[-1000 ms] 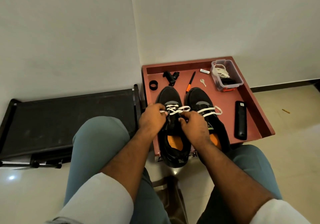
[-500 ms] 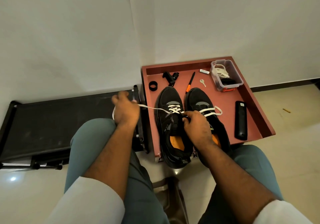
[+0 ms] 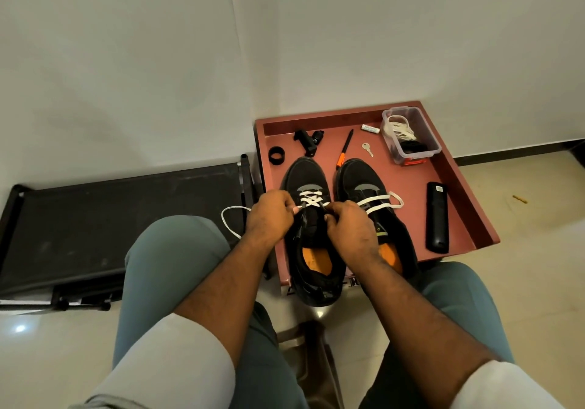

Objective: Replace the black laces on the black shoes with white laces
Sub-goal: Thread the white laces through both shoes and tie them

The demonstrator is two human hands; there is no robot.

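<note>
Step in hand: lacing the left shoe (image 3: pixel 308 187) on the red tray (image 3: pixel 456 171). My left hand (image 3: pixel 269 215) and right hand (image 3: pixel 349 228) pinch the white lace (image 3: pixel 311 199) over its tongue. Next, I judge: thread the following eyelet.

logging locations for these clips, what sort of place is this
Probably a room corner in a home: plain white walls, a tiled floor, and a low red tray of odds and ends such as a key and a remote beside the shoes.

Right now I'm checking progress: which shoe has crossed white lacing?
The left shoe, under both hands: its white lace forms crosses. The right shoe shows only straight bars.
</note>
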